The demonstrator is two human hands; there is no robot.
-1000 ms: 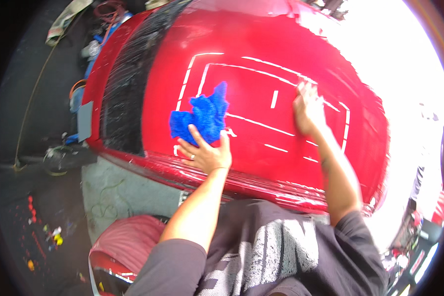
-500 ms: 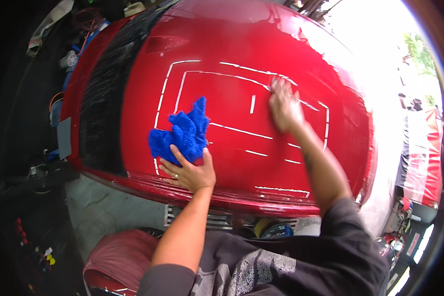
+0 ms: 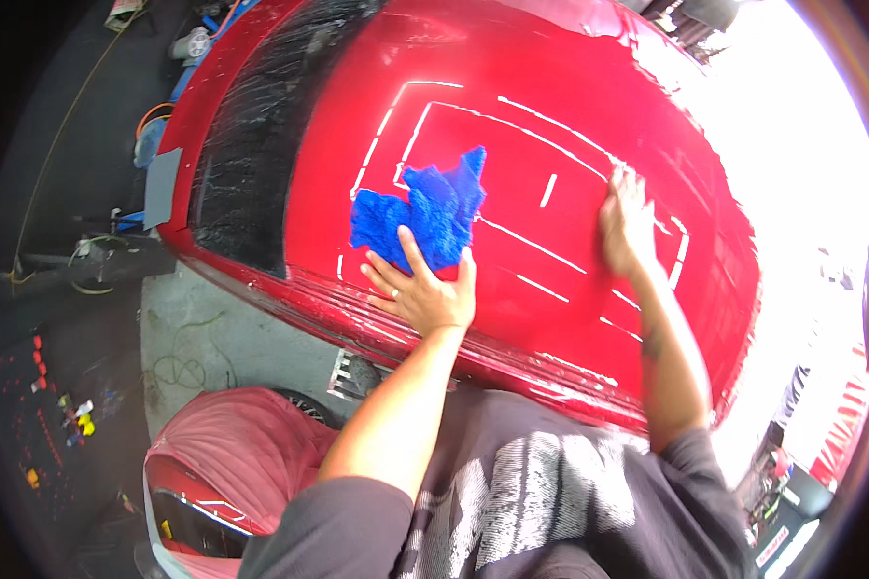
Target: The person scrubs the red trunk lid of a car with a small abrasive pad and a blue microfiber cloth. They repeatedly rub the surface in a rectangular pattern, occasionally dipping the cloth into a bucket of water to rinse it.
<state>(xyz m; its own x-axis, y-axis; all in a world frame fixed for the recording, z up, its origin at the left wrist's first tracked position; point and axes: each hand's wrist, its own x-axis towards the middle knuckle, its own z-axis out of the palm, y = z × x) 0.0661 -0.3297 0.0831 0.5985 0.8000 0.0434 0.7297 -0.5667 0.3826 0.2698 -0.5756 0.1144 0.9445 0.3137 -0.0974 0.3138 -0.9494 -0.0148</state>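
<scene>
My left hand (image 3: 430, 294) lies with fingers spread on the red car roof (image 3: 512, 338). Its fingertips touch the lower edge of a crumpled blue microfiber cloth (image 3: 433, 217), which rests on the paint. Farther right, my right hand (image 3: 630, 222) is stretched out against the same glossy panel, fingers extended, with nothing visible in it. The palm side of that hand is hidden. White line segments (image 3: 550, 190), looking like reflected lights, run across the paint between and around both hands.
Dark, streaked glass (image 3: 270, 145) borders the roof at left. A grey patch (image 3: 162, 188) sits on the red bodywork beyond it. Near me at lower left stands a vehicle under a reddish cover (image 3: 251, 434). A cord (image 3: 179, 372) lies on the floor. Bright light floods the right side.
The view has turned, so the car appears more tilted. My right hand has shifted slightly right across the roof. My left hand stays at the blue cloth.
</scene>
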